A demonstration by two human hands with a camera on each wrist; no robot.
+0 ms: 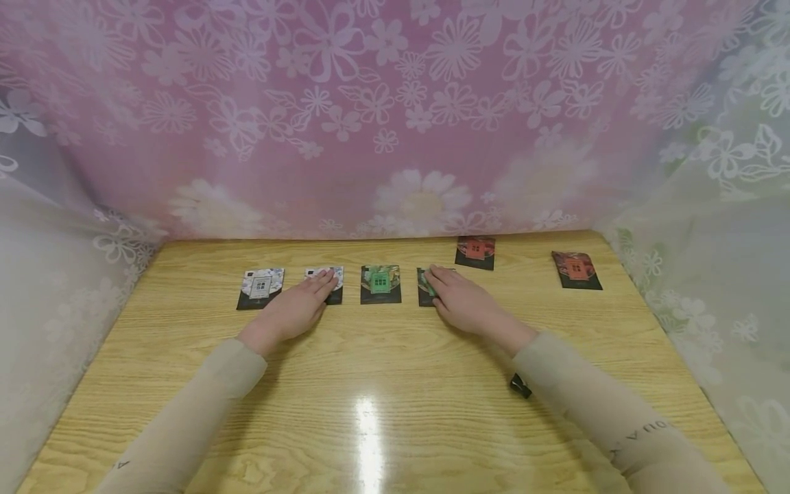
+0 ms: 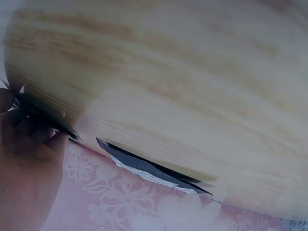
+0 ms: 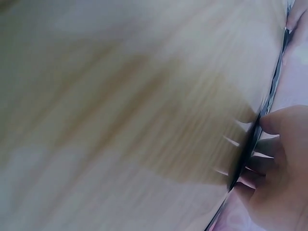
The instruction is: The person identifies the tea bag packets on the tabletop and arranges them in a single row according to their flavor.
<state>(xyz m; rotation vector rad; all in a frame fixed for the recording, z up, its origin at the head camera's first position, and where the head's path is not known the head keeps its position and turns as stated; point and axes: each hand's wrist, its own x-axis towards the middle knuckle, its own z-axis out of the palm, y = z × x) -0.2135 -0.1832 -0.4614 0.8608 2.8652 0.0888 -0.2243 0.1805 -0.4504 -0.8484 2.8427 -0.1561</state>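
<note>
My left hand point(image 1: 295, 307) rests with outstretched fingers over a white-and-black floral packet point(image 1: 336, 295), covering much of it. Just left of that hand lies a matching white-and-black packet point(image 1: 261, 288). A green-and-black packet point(image 1: 380, 285) lies flat between the hands. With its fingers extended, my right hand point(image 1: 465, 302) covers most of another green-and-black packet point(image 1: 424, 291). In the left wrist view, the fingers and thumb touch one packet, and the neighbouring packet point(image 2: 154, 168) shows edge-on. The right wrist view has the fingertips against the dark packet point(image 3: 245, 154) on the wood.
Two red-and-black packets lie to the right: one packet point(image 1: 475, 252) near the table's back edge, the other packet point(image 1: 577, 269) farther right. A small black object point(image 1: 520, 385) sits beside the right sleeve. Floral curtain point(image 1: 395, 137) hangs behind the wooden table point(image 1: 321, 391) and along both sides.
</note>
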